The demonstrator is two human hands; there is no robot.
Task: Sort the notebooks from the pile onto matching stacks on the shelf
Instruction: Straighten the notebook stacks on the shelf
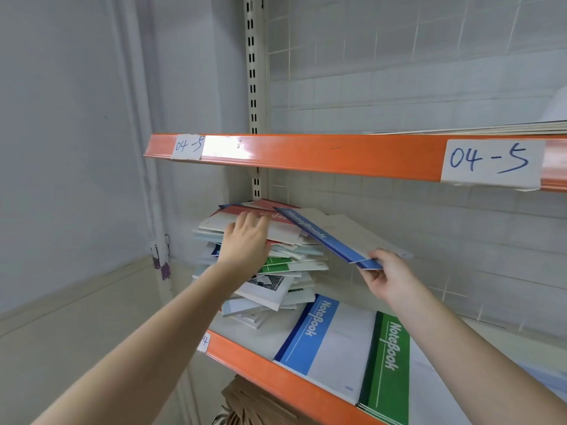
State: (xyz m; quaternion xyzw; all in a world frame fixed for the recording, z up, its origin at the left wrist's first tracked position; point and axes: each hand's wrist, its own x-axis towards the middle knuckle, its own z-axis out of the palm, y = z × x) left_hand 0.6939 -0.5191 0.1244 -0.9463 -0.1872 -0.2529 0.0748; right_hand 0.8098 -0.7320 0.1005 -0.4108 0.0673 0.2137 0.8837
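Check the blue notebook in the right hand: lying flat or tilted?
Tilted. The blue notebook slopes up from the right hand, which pinches its lower corner, toward the pile; whether its far end touches the pile, cannot tell.

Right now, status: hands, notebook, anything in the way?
Right hand has a grip on blue notebook, lifted off pile. Left hand open on pile top. Blue stack unobstructed.

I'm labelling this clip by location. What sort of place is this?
Probably a stockroom or stationery store's storage area: orange-edged metal shelving, handwritten "04-5" bin labels, and a pile of notebooks being sorted onto stacks.
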